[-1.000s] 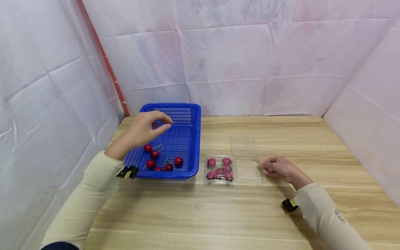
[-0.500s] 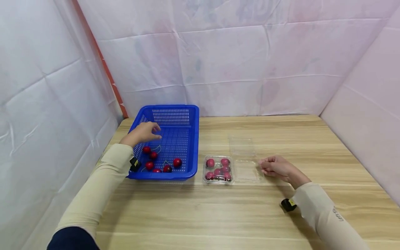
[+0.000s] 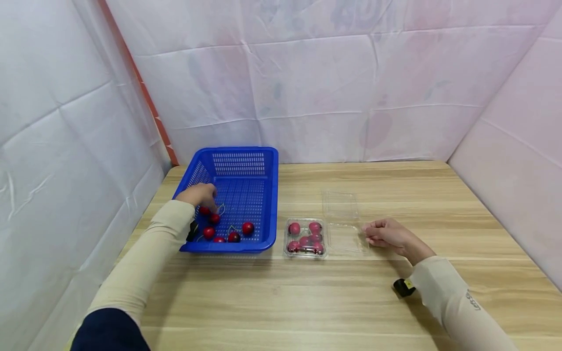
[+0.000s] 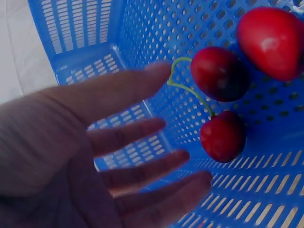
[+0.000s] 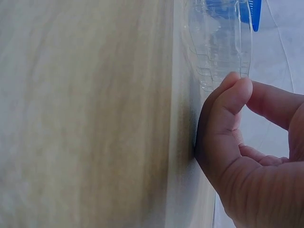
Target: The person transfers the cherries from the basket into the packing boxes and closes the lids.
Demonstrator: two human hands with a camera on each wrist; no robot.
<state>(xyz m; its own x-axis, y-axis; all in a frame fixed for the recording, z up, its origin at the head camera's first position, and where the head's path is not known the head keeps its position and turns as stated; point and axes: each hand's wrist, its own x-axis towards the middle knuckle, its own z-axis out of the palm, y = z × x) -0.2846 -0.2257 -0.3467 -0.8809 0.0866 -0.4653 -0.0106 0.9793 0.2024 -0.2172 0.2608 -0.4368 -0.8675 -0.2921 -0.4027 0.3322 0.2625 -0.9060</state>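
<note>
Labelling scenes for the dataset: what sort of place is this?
Probably a makeshift recording booth, though the room beyond is hidden: creased pale sheeting stands on three sides of a wood-grain table, and a small black wrist camera is visible.

Basket (image 3: 271,195), box (image 3: 348,238): plast.; cherries (image 3: 248,228) glossy; tbl (image 3: 281,302) wood-look.

Dark lettering (image 3: 473,300) is running along the cream fabric right sleeve (image 3: 456,307), apparently reading "Let's S", the rest being unclear. Faint letter shapes (image 3: 357,12) are showing, illegible, on the pinkish-white backdrop sheet (image 3: 307,78). The black wrist camera's (image 3: 401,288) small yellow label (image 3: 409,283) is showing nothing readable.
</note>
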